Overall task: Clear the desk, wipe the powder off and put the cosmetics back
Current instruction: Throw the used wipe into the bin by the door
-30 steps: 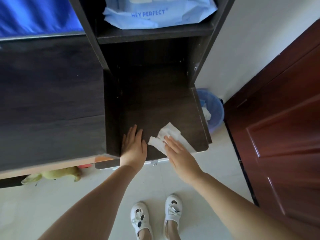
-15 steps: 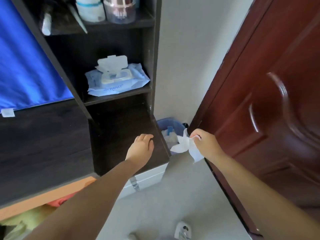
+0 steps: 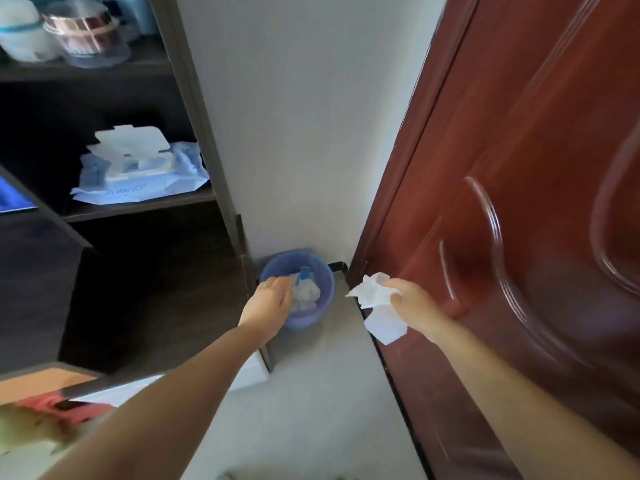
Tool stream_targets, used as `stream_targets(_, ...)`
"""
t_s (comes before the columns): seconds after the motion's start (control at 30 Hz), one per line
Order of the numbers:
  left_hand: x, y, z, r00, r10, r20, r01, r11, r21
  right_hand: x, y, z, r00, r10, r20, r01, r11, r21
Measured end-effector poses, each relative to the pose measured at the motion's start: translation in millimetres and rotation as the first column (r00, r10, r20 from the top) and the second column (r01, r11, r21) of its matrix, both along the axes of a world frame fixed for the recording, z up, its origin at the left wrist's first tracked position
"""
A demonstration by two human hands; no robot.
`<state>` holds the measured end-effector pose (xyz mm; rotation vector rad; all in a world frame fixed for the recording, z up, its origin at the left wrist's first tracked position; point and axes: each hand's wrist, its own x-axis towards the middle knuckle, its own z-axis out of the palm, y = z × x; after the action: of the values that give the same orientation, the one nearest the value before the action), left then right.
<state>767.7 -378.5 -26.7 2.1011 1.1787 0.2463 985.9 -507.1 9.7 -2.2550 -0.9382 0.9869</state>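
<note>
My right hand (image 3: 414, 301) grips a crumpled white wipe (image 3: 377, 306) in the air, just right of a blue waste bin (image 3: 323, 282) on the floor that holds used tissues. My left hand (image 3: 268, 301) hovers at the right edge of the dark desk (image 3: 149, 296), overlapping the bin's left rim, fingers loosely apart and holding nothing. A blue pack of wet wipes (image 3: 138, 174) with its white lid flipped up lies on the shelf above the desk. Cosmetic jars (image 3: 83, 34) stand on the top shelf.
A red-brown door (image 3: 519, 202) stands close on the right, with a white wall (image 3: 304, 116) between it and the shelf unit. The pale floor (image 3: 311, 393) runs below. Orange and pink items (image 3: 59, 400) show under the desk at lower left.
My right hand lifted the wipe off the desk and carried it right, toward the bin. My left hand slid to the desk's right edge. The view swung up and to the right.
</note>
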Motion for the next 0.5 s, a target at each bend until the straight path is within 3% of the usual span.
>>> stream_targets(0.17,9.6,-0.3,-44.0,0.995,0.094,-0.045,-0.097,0.994,-0.058,22.9,43.2,-30.9,0.991,0.084,-0.108,-0.087,0.996,-0.020)
stream_targets(0.33,36.2,35.5,-89.9,0.978,0.176,-0.114,-0.189,0.976,-0.111,47.8,106.7,-79.6,0.982,0.171,-0.082,-0.175,0.983,-0.045)
stream_targets(0.5,80.7,60.2,-149.0,0.959,0.138,-0.249,-0.191,0.960,-0.204,73.5,157.7,-142.8,0.972,0.075,-0.223,-0.088,0.995,-0.052)
